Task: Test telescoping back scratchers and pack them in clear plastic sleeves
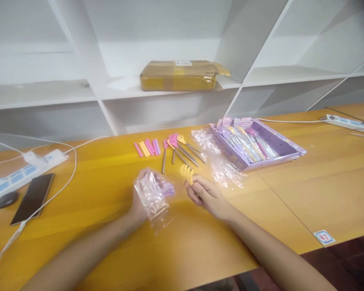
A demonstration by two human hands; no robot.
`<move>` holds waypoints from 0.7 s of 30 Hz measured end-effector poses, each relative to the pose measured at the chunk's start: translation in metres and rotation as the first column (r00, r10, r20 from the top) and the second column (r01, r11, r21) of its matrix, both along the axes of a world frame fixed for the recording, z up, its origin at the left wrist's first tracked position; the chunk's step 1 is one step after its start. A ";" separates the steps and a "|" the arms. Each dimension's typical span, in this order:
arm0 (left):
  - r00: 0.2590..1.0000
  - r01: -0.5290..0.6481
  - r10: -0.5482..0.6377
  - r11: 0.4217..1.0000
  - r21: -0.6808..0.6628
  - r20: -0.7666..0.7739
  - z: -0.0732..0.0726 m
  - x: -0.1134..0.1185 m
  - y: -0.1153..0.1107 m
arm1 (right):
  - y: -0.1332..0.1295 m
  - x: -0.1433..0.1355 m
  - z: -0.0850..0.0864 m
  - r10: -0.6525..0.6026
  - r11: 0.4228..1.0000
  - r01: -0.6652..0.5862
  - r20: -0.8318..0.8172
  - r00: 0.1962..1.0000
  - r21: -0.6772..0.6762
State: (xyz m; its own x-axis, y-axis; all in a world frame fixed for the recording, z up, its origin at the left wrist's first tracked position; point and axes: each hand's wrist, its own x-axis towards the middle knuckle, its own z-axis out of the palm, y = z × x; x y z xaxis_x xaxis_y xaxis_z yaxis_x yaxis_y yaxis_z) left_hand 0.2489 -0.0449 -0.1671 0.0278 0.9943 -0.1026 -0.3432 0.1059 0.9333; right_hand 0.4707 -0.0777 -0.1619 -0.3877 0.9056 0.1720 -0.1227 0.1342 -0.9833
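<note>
Crumpled clear plastic wrap (pixel 151 198) covers most of my left hand (pixel 141 198), whose fingers are closed around it. A purple piece (pixel 168 189) pokes out beside the wrap; its kind is unclear. My right hand (pixel 204 196) pinches a back scratcher with a yellow claw-shaped head (pixel 187 173); its rod is hidden by the fingers. Beyond both hands lie several back scratchers (pixel 182 151) with pink or yellow claws and metal rods. Left of these, short pink, yellow and purple sleeves (pixel 147 148) lie in a row.
A purple open box (pixel 279 161) holds wrapped back scratchers, with loose clear bags (pixel 226 171) beside it. At left are a power strip (pixel 28 171), a phone (pixel 33 198), a mouse (pixel 7 199) and white cables. A taped carton (pixel 182 76) sits on the shelf behind.
</note>
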 end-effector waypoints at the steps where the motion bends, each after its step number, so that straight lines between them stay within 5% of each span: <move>1: 1.000 -0.006 0.006 1.000 0.002 0.005 0.002 0.000 -0.002 | 0.000 0.000 0.001 0.017 1.000 -0.017 0.035 0.999 0.015; 8: 0.991 -0.045 0.049 0.999 -0.030 0.126 0.019 -0.001 -0.002 | 0.003 -0.003 0.006 0.067 0.998 -0.066 0.287 0.956 -0.011; 14: 0.965 0.015 0.014 0.994 -0.107 0.262 0.028 -0.004 0.007 | 0.009 -0.001 0.005 -0.013 0.999 0.001 0.352 0.936 0.034; 21: 0.948 0.099 -0.042 0.981 -0.165 0.316 0.032 -0.005 0.005 | 0.011 0.004 0.005 0.032 0.999 -0.038 0.327 0.944 0.010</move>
State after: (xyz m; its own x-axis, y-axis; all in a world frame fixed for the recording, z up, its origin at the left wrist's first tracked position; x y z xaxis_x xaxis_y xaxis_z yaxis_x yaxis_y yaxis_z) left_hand 0.2436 -0.0395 -0.1356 0.1554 0.9554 -0.2511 -0.5974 0.2933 0.7463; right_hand 0.4743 -0.0669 -0.1573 -0.4564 0.8887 0.0450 0.2005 0.1520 -0.9678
